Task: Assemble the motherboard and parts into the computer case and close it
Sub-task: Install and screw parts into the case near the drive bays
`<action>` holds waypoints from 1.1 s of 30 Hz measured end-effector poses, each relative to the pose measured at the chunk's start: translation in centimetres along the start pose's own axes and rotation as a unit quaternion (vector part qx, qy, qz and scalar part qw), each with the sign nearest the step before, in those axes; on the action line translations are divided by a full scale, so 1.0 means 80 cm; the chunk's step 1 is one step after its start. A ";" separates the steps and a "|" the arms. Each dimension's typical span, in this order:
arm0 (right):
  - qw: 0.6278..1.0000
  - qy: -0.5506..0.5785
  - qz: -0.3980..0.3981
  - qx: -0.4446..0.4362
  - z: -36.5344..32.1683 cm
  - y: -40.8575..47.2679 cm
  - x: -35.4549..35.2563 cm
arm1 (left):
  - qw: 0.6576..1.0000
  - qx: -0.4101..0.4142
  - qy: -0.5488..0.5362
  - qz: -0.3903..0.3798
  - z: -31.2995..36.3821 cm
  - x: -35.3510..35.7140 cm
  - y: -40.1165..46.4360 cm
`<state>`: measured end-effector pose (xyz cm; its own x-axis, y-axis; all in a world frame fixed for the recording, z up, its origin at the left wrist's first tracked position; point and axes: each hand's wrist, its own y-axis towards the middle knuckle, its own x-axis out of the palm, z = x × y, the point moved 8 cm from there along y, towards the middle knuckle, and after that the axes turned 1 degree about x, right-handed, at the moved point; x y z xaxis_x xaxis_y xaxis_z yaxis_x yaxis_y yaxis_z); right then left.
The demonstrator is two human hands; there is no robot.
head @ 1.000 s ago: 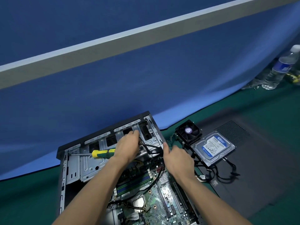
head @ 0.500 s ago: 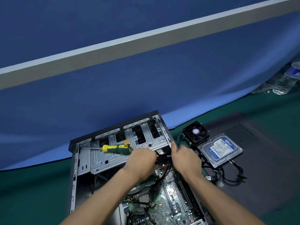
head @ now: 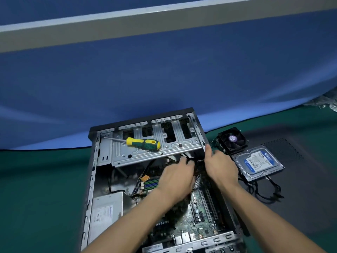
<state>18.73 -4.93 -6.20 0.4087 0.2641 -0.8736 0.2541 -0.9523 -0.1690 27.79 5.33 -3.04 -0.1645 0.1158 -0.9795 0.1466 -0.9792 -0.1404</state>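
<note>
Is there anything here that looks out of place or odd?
Yes. A screwdriver lies loose on the drive cage inside the open case; it must come out before closing. The fan and hard drive lie outside, on the side panel.

Looked like a staged computer-repair workstation rather than a home: a bench (head: 36, 179) covered in dark green matting, backed by a plain blue cloth backdrop (head: 164, 73) draped to the bench edge under a grey-and-white wall band (head: 127, 24). Carried an opened computer case (head: 102, 161) with its motherboard (head: 198, 214) exposed, a yellow-and-green screwdriver (head: 144, 143) lying on the drive cage. Held loose parts just beside the case: a cooler fan (head: 231, 140), a hard drive (head: 258, 162) and the removed black side panel (head: 300, 179).
</note>
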 end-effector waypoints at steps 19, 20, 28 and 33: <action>1.000 0.007 -0.007 -0.010 -0.003 0.001 0.002 | 0.722 -0.375 -0.581 0.017 -0.123 0.052 -0.069; 1.000 0.008 -0.009 -0.011 -0.003 0.002 0.003 | 0.756 -0.377 -0.534 0.022 -0.127 0.049 -0.072; 1.000 0.008 -0.022 -0.010 -0.003 0.002 0.002 | 0.684 -0.269 -0.676 -0.046 -0.085 0.041 -0.062; 0.999 0.013 -0.026 -0.014 -0.001 -0.005 0.000 | 0.764 -0.238 -0.591 -0.101 -0.034 0.063 -0.067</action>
<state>18.68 -4.53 -6.12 0.4173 0.3165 -0.8519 0.2987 -0.9331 -0.2004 28.84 11.63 -7.61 -0.9556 -0.2495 -0.1567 0.2934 -0.7571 -0.5837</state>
